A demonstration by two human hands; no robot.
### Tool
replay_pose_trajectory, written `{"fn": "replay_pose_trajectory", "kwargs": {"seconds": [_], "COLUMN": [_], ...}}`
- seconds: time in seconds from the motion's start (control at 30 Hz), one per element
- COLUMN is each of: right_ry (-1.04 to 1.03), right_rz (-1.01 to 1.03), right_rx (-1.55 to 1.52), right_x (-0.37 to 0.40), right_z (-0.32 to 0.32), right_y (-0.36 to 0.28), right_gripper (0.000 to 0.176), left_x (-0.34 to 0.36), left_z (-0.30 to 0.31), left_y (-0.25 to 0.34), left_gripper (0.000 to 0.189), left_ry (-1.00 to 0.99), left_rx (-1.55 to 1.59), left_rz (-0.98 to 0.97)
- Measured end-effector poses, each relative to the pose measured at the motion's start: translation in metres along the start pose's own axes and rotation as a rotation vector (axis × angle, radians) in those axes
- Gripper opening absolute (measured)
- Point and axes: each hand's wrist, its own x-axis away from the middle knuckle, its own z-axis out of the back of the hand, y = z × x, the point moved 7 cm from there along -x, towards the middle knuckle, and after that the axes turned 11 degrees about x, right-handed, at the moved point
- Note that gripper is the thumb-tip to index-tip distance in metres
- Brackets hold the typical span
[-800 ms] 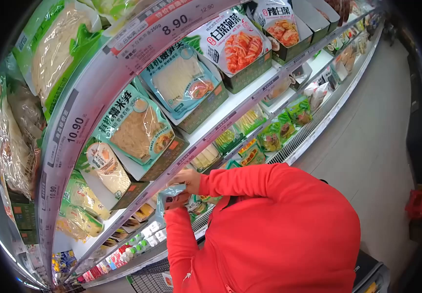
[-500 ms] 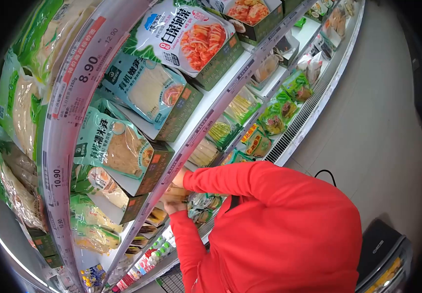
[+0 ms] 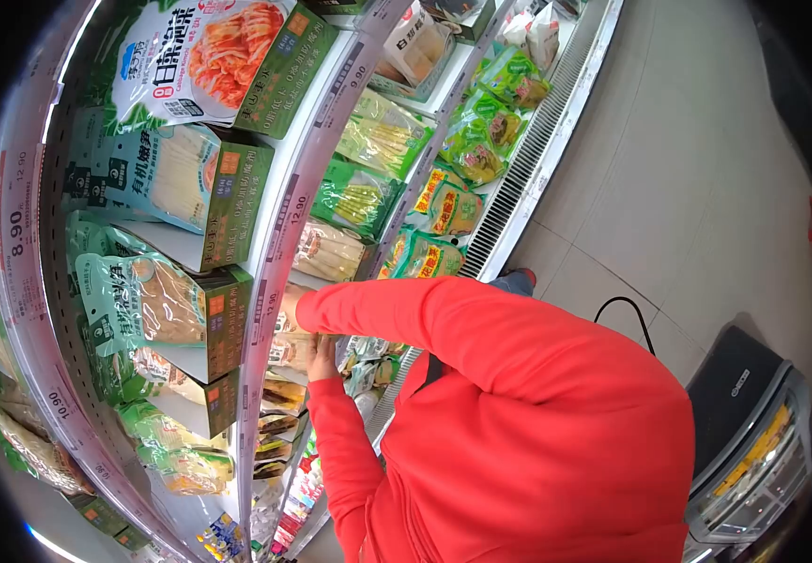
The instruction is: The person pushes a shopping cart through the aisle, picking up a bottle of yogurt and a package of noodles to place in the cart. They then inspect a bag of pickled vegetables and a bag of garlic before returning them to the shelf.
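**Left hand (image 3: 322,359) at a tan food pack (image 3: 290,348) beneath a supermarket price rail (image 3: 279,253)**

The tan food pack, in glossy film with dark lettering, is on the shelf level just below the rail, beside a row of dark-and-yellow packs (image 3: 279,398). The left hand's fingers lie against its near side. The right hand (image 3: 295,307) is just beside the pack, by a 12.90 label; the rail hides its fingertips. Whether either hand has closed on the pack, or whether it rests on the shelf, I cannot tell. Both arms wear red sleeves (image 3: 397,305).

On the shelf above, green display boxes (image 3: 228,202) hold a cabbage kimchi bag (image 3: 204,61), a pale blue bamboo-shoot pouch (image 3: 167,174) and a mint-green pouch (image 3: 143,300). Beyond the right hand, on the hands' level, lie a whitish pack (image 3: 329,251) and green-edged packs of pale stalks (image 3: 383,136). Farther down are green bags (image 3: 479,136), next to a slotted grille (image 3: 528,159).

A dark grey container (image 3: 739,399) stands on the tiled floor (image 3: 650,178), near a black loop (image 3: 627,302).
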Motion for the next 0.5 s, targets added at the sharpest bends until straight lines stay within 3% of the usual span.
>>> {"fn": "replay_pose_trajectory", "kwargs": {"seconds": [0.03, 0.1, 0.13, 0.3, 0.33, 0.4, 0.43, 0.47, 0.5], "right_ry": [0.064, 0.205, 0.124, 0.221, 0.108, 0.089, 0.059, 0.035, 0.174], "right_rz": [0.016, 0.066, 0.011, -0.070, -0.172, -0.360, -0.553, -0.726, -1.039], "right_rx": [0.029, 0.121, 0.191, 0.255, 0.234, 0.175, 0.114, 0.050, -0.235], "right_x": [-0.001, 0.004, 0.020, 0.106, 0.127, 0.178, 0.210, 0.255, 0.301], "right_z": [0.003, 0.019, 0.063, 0.164, 0.181, 0.208, 0.237, 0.240, 0.267], "right_y": [-0.001, 0.002, -0.011, 0.032, 0.048, 0.112, 0.124, 0.206, 0.225], "right_gripper": [0.026, 0.027, 0.031, 0.026, 0.022, 0.024, 0.027, 0.027, 0.023], "left_x": [-0.009, -0.022, -0.019, -0.026, -0.044, -0.044, -0.039, -0.022, -0.016], "left_z": [0.002, -0.002, -0.006, -0.012, 0.004, -0.011, -0.024, -0.053, -0.071], "left_y": [-0.012, -0.018, -0.016, -0.011, -0.020, -0.013, 0.004, 0.027, 0.049], "left_gripper": [0.048, 0.051, 0.052, 0.053, 0.049, 0.045, 0.043, 0.035, 0.033], "left_ry": [-0.064, -0.087, -0.067, -0.026, -0.025, -0.010, -0.006, 0.011, 0.040], "left_rx": [-0.023, -0.198, -0.283, -0.764, -0.821, -0.999, -1.095, -1.266, -1.317], "left_rz": [0.057, -0.065, -0.089, -0.249, -0.342, -0.134, -0.033, -0.096, -0.287]}}
